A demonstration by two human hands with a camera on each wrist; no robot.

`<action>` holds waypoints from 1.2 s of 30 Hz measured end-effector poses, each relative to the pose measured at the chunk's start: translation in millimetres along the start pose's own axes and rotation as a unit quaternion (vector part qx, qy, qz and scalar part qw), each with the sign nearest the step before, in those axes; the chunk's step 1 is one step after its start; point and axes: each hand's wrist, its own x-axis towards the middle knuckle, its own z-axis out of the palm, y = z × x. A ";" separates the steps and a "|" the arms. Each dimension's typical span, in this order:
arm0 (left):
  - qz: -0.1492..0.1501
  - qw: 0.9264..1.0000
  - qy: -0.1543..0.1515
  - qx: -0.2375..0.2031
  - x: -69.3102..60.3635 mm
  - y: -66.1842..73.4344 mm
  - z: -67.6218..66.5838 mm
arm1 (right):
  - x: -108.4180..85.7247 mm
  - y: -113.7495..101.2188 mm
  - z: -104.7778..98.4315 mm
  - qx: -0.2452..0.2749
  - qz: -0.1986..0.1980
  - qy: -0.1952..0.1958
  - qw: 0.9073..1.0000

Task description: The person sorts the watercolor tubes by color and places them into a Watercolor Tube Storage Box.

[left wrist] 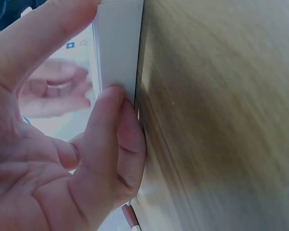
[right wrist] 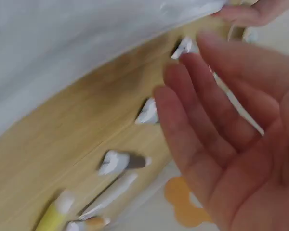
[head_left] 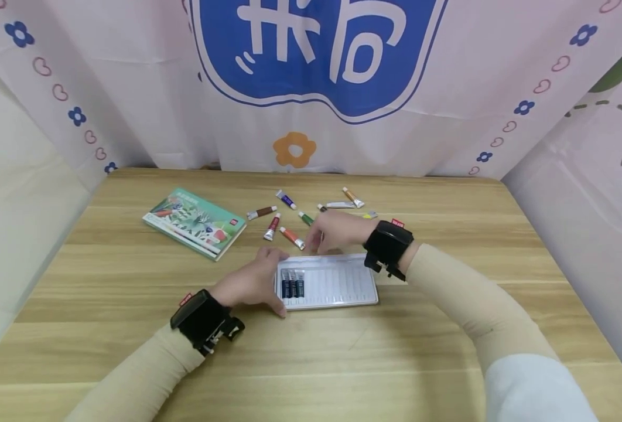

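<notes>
A white slotted plastic tray (head_left: 339,284) lies on the table, with several dark paint tubes (head_left: 292,285) side by side at its left end. My left hand (head_left: 255,278) grips that end, thumb at the near edge and fingers at the far edge; the left wrist view shows fingertips against the tray's side wall (left wrist: 118,48). Above the tray's far edge is my right hand (head_left: 337,230), close to an orange paint tube (head_left: 292,238) and a green paint tube (head_left: 306,218). In the right wrist view its fingers (right wrist: 183,130) are loosely bent with nothing between them.
Beyond the tray lie more loose paint tubes: red (head_left: 272,227), brown (head_left: 262,213), blue (head_left: 286,199), ochre (head_left: 352,197) and white (head_left: 340,205). A green illustrated box (head_left: 195,223) sits at the left. A printed curtain (head_left: 311,135) hangs behind the wooden table (head_left: 311,363).
</notes>
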 end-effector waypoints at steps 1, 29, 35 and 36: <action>-0.001 1.000 0.001 0.001 -0.2 -0.4 0.4 | 3.3 2.7 -1.2 -0.001 0.015 0.022 1.000; -0.009 1.000 0.005 0.008 3.6 5.0 -1.0 | 41.0 13.1 0.5 0.004 0.130 0.139 0.982; -0.012 1.000 0.007 0.002 1.5 3.3 0.3 | 30.8 15.8 5.1 0.010 0.120 0.131 0.984; -0.015 1.000 0.007 0.000 0.9 3.1 0.9 | 28.2 16.2 6.4 0.012 0.120 0.130 0.984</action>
